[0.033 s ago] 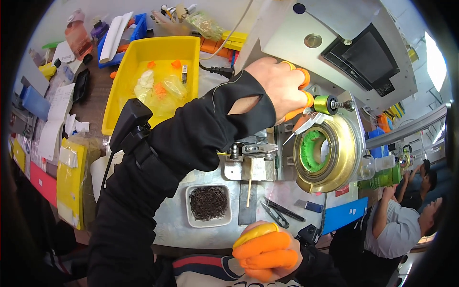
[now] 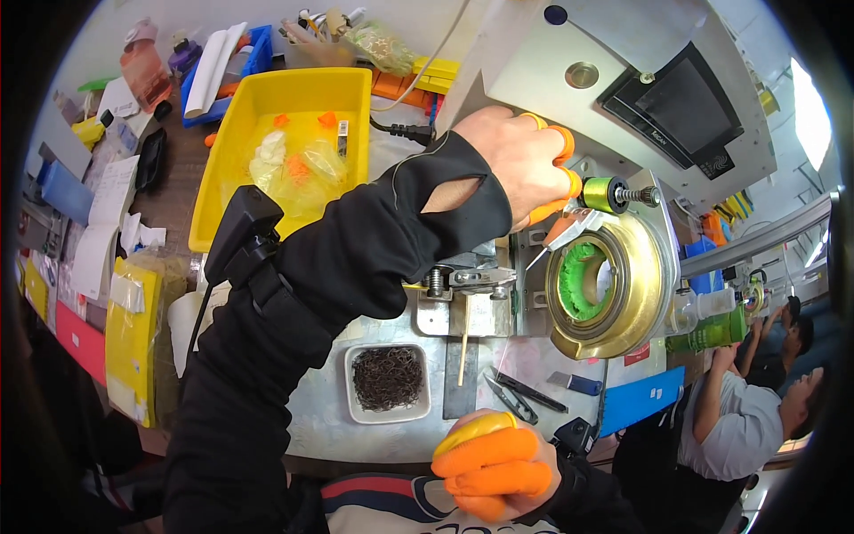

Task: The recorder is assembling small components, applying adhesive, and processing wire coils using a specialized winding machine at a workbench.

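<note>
My left hand (image 2: 516, 165), with orange and yellow cots on its fingers, reaches across to the bench machine (image 2: 534, 80). Its fingers curl in beside a green roller (image 2: 605, 194) on a threaded bolt; their tips are hidden, so what they grip does not show. Just below them, a brass-coloured ring (image 2: 654, 289) with a bright green inner lining is mounted on the machine. A pointed piece (image 2: 569, 230) with an orange part juts between hand and ring. Near the bench's front edge, my right hand (image 2: 495, 467) is closed, orange cots folded inward; anything inside is hidden.
A white dish (image 2: 349, 405) of thin dark wire-like pieces sits on the bench beside tweezers (image 2: 513, 399), a dark slim tool (image 2: 534, 392) and a blue-handled blade (image 2: 583, 384). A yellow tray (image 2: 206, 209) holds plastic bags. At the right, a person (image 2: 725, 418) sits nearby.
</note>
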A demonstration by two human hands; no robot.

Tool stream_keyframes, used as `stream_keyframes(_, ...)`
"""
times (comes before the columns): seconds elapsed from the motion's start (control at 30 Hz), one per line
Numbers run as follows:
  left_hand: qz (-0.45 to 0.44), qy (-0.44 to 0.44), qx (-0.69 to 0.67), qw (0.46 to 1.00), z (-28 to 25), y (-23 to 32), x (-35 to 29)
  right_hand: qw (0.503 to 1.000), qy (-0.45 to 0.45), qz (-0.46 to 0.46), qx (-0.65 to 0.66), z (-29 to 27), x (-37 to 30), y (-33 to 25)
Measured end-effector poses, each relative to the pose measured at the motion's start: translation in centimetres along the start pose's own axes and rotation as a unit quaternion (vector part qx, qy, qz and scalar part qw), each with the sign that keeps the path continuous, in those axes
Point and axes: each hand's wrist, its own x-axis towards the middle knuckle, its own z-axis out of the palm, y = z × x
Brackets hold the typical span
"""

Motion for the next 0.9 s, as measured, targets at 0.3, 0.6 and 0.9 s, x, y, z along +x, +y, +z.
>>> stream_keyframes(0.3, -0.035, 0.021, -0.002, 0.999, 0.9, -0.1, -0.1, 0.992, 0.043, 0.073, -0.091, -0.7, -1.7, 1.6)
stream_keyframes(0.6, -0.095, -0.008, -0.09, 0.991, 0.9, -0.1, -0.7, 0.953, 0.033, 0.164, -0.253, -3.4, -4.3, 0.9)
stream_keyframes(0.9, -0.064, -0.001, -0.094, 0.993, 0.1, 0.1, 0.2, 0.841, 0.287, -0.132, -0.439, -12.4, -4.2, -7.9)
